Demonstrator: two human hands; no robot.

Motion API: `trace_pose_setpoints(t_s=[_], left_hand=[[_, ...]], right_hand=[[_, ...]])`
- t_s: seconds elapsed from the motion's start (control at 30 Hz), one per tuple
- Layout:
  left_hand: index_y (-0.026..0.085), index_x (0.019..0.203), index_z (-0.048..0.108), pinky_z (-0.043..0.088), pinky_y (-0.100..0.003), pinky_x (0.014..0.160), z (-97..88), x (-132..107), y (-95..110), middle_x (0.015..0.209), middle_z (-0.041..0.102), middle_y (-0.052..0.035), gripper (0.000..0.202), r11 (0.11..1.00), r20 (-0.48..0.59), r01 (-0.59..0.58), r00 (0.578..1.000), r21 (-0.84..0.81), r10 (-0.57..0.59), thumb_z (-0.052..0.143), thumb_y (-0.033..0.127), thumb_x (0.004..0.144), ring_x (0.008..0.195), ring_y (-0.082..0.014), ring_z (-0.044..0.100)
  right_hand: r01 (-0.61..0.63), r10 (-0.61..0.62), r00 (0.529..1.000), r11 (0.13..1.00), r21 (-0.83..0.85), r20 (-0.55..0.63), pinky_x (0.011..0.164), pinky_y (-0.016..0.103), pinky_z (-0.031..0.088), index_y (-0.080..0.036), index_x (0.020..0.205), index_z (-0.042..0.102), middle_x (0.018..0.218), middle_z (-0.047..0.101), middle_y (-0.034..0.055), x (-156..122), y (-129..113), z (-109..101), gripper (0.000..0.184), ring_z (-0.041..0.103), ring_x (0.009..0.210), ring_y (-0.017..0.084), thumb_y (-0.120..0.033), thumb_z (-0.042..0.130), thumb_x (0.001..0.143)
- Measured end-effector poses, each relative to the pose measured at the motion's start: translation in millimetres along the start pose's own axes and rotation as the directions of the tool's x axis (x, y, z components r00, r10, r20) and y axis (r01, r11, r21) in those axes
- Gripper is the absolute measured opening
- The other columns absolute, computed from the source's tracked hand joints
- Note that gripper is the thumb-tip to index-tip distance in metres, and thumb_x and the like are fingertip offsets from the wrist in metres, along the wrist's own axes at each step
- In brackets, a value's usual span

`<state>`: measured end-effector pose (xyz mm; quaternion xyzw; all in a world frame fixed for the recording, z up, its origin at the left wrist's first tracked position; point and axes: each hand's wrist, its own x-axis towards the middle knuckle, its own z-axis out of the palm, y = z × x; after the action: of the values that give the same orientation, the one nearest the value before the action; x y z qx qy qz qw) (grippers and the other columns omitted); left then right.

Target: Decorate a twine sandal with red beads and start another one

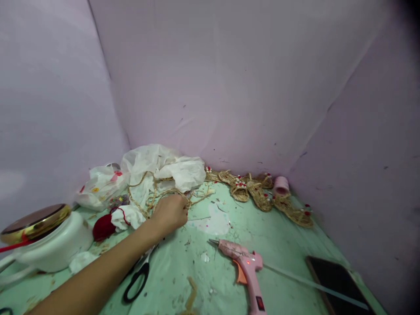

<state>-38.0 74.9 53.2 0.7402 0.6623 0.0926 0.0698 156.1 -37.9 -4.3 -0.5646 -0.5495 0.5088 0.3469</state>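
Note:
My left hand (171,211) reaches in from the lower left, its fingers curled closed at the edge of a loose tangle of jute cord (151,199). Strands of the cord come out beside the knuckles; the fingertips are mostly hidden. Under my forearm lies a pair of black-handled scissors (139,280), partly covered. To the right rests a pink hot glue gun (241,258), its small light lit and a glue stick (295,276) in its back. A tan curled strip (191,294) lies at the near edge. My right hand is out of view.
Small braided jute slippers (259,196) with red and white beads line the back wall, near a pink roll (281,186). Plastic bags (157,162), red yarn (103,227) and a white pot (59,245) with a lid stand left. A phone (337,284) lies right.

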Motion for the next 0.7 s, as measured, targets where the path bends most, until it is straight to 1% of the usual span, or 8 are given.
trace_pose_setpoints(t_s=[0.03, 0.1, 0.13, 0.27, 0.47, 0.57, 0.63, 0.7], left_hand=[[0.016, 0.062, 0.066, 0.039, -0.032, 0.06, 1.8, 0.9, -2.0, 0.067, 0.066, -0.0125, 0.015, 1.0, 0.014, 0.005, 1.0, 0.031, -0.006, 0.052, 0.017, 0.063, 0.069, -0.0263, 0.061], [0.015, 0.058, 0.065, 0.039, -0.033, 0.06, 6.4, -1.6, -6.8, 0.065, 0.065, -0.0134, 0.012, 0.998, 0.039, -0.006, 0.999, 0.069, 0.003, 0.053, 0.016, 0.061, 0.068, -0.027, 0.061], [0.015, 0.058, 0.065, 0.039, -0.033, 0.061, 8.5, -4.5, -9.5, 0.066, 0.065, -0.0132, 0.013, 0.997, 0.045, -0.019, 0.999, 0.076, 0.016, 0.052, 0.015, 0.063, 0.068, -0.0266, 0.06], [0.017, 0.061, 0.064, 0.038, -0.03, 0.065, 5.4, -16.3, -23.5, 0.072, 0.064, -0.0094, 0.022, 0.996, 0.02, -0.069, 0.997, 0.048, 0.069, 0.045, 0.017, 0.072, 0.072, -0.0218, 0.059], [0.017, 0.07, 0.065, 0.037, -0.027, 0.065, -24.4, -20.5, -51.5, 0.075, 0.064, -0.0066, 0.024, 0.999, -0.072, -0.029, 0.997, -0.028, 0.026, 0.043, 0.023, 0.078, 0.072, -0.0189, 0.056], [0.018, 0.07, 0.066, 0.038, -0.025, 0.063, -26.0, -29.4, -50.8, 0.07, 0.065, -0.0041, 0.02, 0.998, -0.066, -0.021, 0.998, -0.057, 0.018, 0.049, 0.028, 0.075, 0.069, -0.0176, 0.057], [0.02, 0.073, 0.067, 0.039, -0.023, 0.063, -22.4, -38.1, -44.8, 0.072, 0.066, -0.0022, 0.015, 0.997, -0.056, -0.033, 0.998, -0.069, 0.029, 0.055, 0.029, 0.071, 0.07, -0.017, 0.058], [0.022, 0.078, 0.067, 0.04, -0.024, 0.065, -21.5, -44.7, -41.1, 0.076, 0.067, -0.0018, 0.015, 0.998, -0.077, -0.008, 0.997, -0.061, 0.003, 0.057, 0.029, 0.071, 0.074, -0.0172, 0.059]], right_hand=[[0.009, -0.009, 1.0, 1.0, 0.003, 0.002, 0.074, 0.038, 0.051, -0.018, 0.112, 0.053, 0.117, 0.054, 0.0078, 13.8, 0.2, -5.1, 0.029, 0.057, 0.093, 0.02, -0.029, 0.053, 0.085], [0.004, -0.004, 1.0, 1.0, 0.003, -0.001, 0.072, 0.032, 0.05, -0.031, 0.099, 0.061, 0.112, 0.059, 0.001, 39.2, 1.3, -14.3, 0.018, 0.055, 0.098, 0.023, -0.026, 0.058, 0.081], [0.007, -0.007, 1.0, 1.0, 0.002, 0.004, 0.074, 0.033, 0.05, -0.027, 0.099, 0.061, 0.112, 0.058, 0.0011, 49.7, 2.1, -18.1, 0.017, 0.056, 0.097, 0.023, -0.027, 0.055, 0.083], [0.006, -0.006, 1.0, 1.0, -0.008, 0.001, 0.073, 0.033, 0.05, -0.027, 0.102, 0.06, 0.115, 0.057, 0.003, 72.3, 6.9, -26.0, 0.02, 0.056, 0.095, 0.021, -0.029, 0.054, 0.084], [0.026, -0.027, 0.999, 0.999, -0.03, -0.03, 0.071, 0.031, 0.051, -0.026, 0.1, 0.06, 0.112, 0.058, 0.0032, 70.2, 13.1, -27.9, 0.019, 0.058, 0.092, 0.019, -0.03, 0.053, 0.084], [0.063, -0.065, 0.997, 0.997, -0.041, -0.049, 0.074, 0.031, 0.05, -0.018, 0.079, 0.068, 0.087, 0.068, 0.0019, 63.2, 12.0, -27.9, 0.028, 0.063, 0.086, 0.021, -0.03, 0.044, 0.085], [0.098, -0.101, 0.992, 0.994, -0.051, -0.069, 0.072, 0.029, 0.051, -0.019, 0.062, 0.07, 0.071, 0.07, 0.0022, 58.7, 9.8, -27.1, 0.029, 0.065, 0.085, 0.025, -0.028, 0.047, 0.077], [0.128, -0.132, 0.988, 0.99, -0.062, -0.074, 0.068, 0.03, 0.053, -0.022, 0.057, 0.07, 0.066, 0.07, 0.0027, 55.1, 7.0, -25.5, 0.02, 0.065, 0.086, 0.029, -0.025, 0.052, 0.066]])
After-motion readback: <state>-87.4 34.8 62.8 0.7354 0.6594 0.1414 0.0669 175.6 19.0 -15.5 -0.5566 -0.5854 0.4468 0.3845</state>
